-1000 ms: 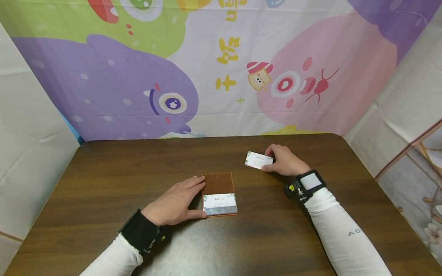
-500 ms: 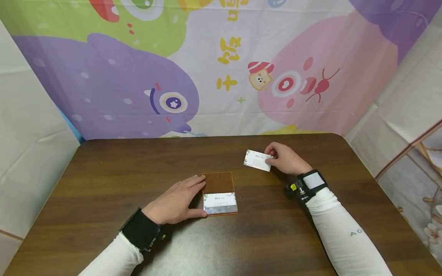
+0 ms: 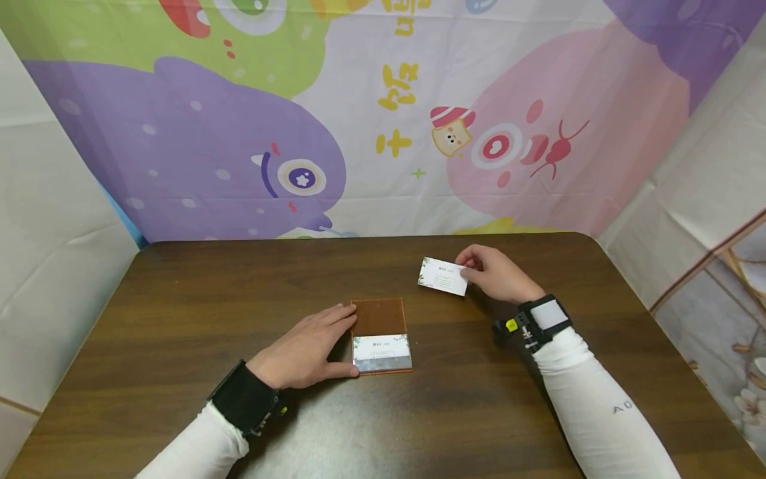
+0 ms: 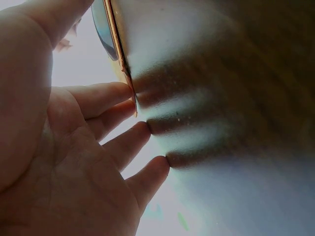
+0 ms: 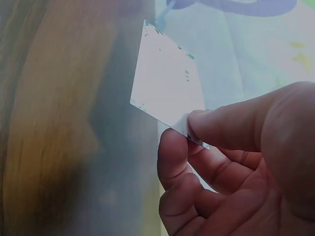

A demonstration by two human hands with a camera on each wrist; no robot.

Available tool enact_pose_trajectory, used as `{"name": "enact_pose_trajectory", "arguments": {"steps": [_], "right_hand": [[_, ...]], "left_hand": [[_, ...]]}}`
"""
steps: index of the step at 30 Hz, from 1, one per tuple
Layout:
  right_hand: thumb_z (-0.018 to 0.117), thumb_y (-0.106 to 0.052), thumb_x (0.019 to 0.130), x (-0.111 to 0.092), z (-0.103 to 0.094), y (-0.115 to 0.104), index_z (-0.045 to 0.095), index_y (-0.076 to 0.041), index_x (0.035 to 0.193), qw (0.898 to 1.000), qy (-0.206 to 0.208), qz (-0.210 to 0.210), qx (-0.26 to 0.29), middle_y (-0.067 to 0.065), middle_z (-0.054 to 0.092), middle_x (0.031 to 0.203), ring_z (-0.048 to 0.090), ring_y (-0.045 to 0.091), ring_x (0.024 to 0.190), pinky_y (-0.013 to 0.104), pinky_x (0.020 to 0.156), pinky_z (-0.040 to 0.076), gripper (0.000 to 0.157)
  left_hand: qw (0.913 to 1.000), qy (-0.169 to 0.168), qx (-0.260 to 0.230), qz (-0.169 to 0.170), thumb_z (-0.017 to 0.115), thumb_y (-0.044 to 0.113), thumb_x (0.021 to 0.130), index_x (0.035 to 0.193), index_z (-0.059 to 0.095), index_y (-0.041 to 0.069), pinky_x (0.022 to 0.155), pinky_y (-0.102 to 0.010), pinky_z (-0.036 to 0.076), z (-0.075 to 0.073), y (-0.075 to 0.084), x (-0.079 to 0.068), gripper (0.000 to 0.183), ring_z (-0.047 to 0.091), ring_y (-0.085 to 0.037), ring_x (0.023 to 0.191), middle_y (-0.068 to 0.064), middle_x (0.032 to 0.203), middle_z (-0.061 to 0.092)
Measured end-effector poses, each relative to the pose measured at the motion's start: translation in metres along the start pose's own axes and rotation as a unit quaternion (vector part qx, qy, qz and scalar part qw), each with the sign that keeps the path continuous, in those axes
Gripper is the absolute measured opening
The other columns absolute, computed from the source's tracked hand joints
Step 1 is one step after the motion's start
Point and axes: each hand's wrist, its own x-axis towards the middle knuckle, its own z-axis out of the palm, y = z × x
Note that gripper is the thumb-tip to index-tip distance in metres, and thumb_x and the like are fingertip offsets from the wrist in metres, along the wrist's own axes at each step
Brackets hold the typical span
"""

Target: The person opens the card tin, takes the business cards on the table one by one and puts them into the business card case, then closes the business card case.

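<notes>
A white business card (image 3: 441, 276) with leafy printed corners is pinched at its right end between the thumb and fingers of my right hand (image 3: 497, 274). In the right wrist view the card (image 5: 165, 78) is tilted up off the table, thumb on its printed face. A brown card holder (image 3: 380, 318) lies spread on the table to the left and nearer. Another printed white card (image 3: 381, 346) sits in its clear lower pocket. My left hand (image 3: 305, 349) rests at the holder's left edge, thumb at the lower corner, fingertips at the upper one, fingers fairly straight.
The dark wooden table (image 3: 191, 319) runs back to a cartoon-printed cloth (image 3: 383, 199) hanging behind it. Pale panels (image 3: 54, 233) stand at the left and right sides. Both wrists carry black straps with small devices.
My right hand has lifted the card and shifted it slightly left, the card showing more of its face. My left hand and the card holder have stayed in place.
</notes>
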Motion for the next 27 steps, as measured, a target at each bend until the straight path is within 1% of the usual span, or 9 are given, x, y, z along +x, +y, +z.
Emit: {"name": "enact_pose_trajectory", "arguments": {"steps": [9,13,19,27], "right_hand": [[0.065,-0.010,0.105,-0.003,0.002,-0.019,0.067,-0.006,0.117,1.000,0.006,-0.024,0.015,0.010,0.065,0.104,0.058,0.028,0.095,0.039,0.079,0.051,0.013],[0.065,-0.009,0.105,-0.004,0.004,-0.026,0.067,-0.006,0.117,0.999,0.005,-0.037,0.017,0.010,0.066,0.104,0.059,0.027,0.094,0.040,0.081,0.051,0.013],[0.066,-0.008,0.105,-0.007,0.010,-0.038,0.066,-0.007,0.118,0.999,-0.006,-0.049,0.018,0.009,0.066,0.104,0.059,0.026,0.094,0.040,0.081,0.052,0.013],[0.064,-0.007,0.105,-0.010,0.024,-0.056,0.067,-0.008,0.116,0.997,-0.024,-0.072,0.019,0.006,0.066,0.101,0.059,0.023,0.092,0.038,0.079,0.052,0.011]], "left_hand": [[1.0000,-0.004,-0.002,-0.001,0.078,0.051,0.096,0.158,0.045,-0.006,0.122,-0.058,0.034,0.000,-0.001,0.000,0.090,0.032,-0.040,0.156,-0.021,0.166,0.038],[1.0000,-0.002,-0.002,0.000,0.078,0.051,0.096,0.157,0.045,-0.006,0.122,-0.058,0.034,0.000,-0.001,0.000,0.090,0.032,-0.040,0.155,-0.021,0.166,0.039],[1.0000,0.000,-0.001,0.003,0.078,0.051,0.096,0.157,0.045,-0.006,0.122,-0.057,0.034,0.000,-0.001,0.000,0.090,0.032,-0.040,0.155,-0.021,0.166,0.039],[1.0000,-0.001,0.001,-0.001,0.077,0.052,0.096,0.158,0.045,-0.006,0.122,-0.057,0.034,0.000,-0.001,0.000,0.090,0.032,-0.039,0.156,-0.020,0.166,0.039]]}}
